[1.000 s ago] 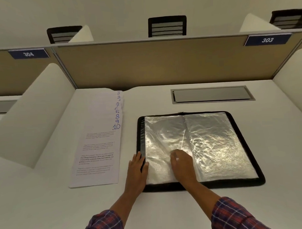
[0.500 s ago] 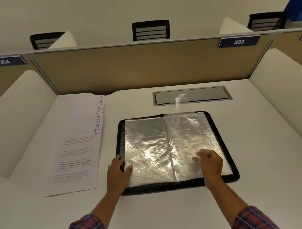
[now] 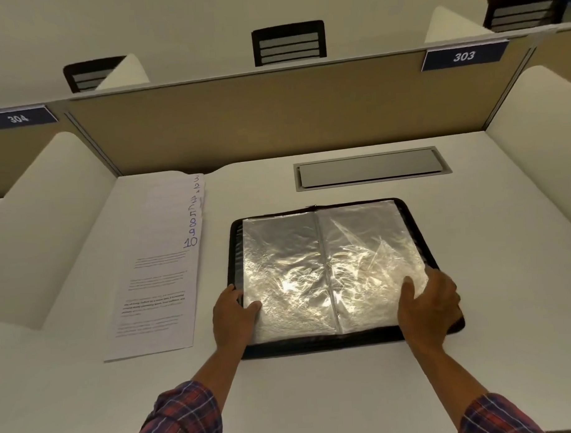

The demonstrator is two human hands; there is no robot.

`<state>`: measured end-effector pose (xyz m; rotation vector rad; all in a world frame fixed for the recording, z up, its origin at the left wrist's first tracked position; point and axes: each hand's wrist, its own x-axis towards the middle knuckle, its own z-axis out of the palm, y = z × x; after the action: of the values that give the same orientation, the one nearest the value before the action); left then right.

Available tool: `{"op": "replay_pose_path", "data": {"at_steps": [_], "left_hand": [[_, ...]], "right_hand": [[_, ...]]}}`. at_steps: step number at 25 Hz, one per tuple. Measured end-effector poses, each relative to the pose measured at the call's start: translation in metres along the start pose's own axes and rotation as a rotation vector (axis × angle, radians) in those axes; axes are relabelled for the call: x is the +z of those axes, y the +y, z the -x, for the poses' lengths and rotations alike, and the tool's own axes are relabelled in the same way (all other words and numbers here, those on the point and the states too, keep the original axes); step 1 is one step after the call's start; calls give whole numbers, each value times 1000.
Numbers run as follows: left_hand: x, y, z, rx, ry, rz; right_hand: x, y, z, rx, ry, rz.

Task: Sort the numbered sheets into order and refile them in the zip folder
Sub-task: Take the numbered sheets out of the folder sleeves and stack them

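Lying open on the white desk point(image 3: 316, 393), the black zip folder point(image 3: 314, 345) shows two crinkled clear sleeves point(image 3: 289, 264). The left hand point(image 3: 231, 315) rests flat on its near left edge, thumb on the plastic. The right hand point(image 3: 429, 305) lies spread on the near right page. The fanned numbered sheets point(image 3: 156, 269) sit left of the folder. A grey hatch point(image 3: 370, 168) is set in the far desktop, before a tan divider point(image 3: 274, 119) labelled 303 point(image 3: 463, 56) and 304 point(image 3: 18, 118). Chair backs point(image 3: 289, 43) stand beyond it.
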<state>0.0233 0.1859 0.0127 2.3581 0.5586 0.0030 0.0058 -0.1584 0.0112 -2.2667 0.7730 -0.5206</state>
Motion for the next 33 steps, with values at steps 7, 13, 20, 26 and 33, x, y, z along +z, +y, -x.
{"op": "replay_pose_path", "data": {"at_steps": [7,13,20,26,33], "left_hand": [[-11,-7,-5,107,-99,-92],[-15,-27,-18,156,-147,-80],[-21,-57,-30,234,-250,-18],[-24,-56,-20,289,-205,-59],[-11,-15,-4,122,-39,-45]], "right_hand": [[49,-80,81,-517,-186,33],[100,-114,141,-672,-573,138],[133,-118,171,-704,-696,401],[124,-126,150,-613,-436,35],[59,-137,91,-75,-285,-444]]}}
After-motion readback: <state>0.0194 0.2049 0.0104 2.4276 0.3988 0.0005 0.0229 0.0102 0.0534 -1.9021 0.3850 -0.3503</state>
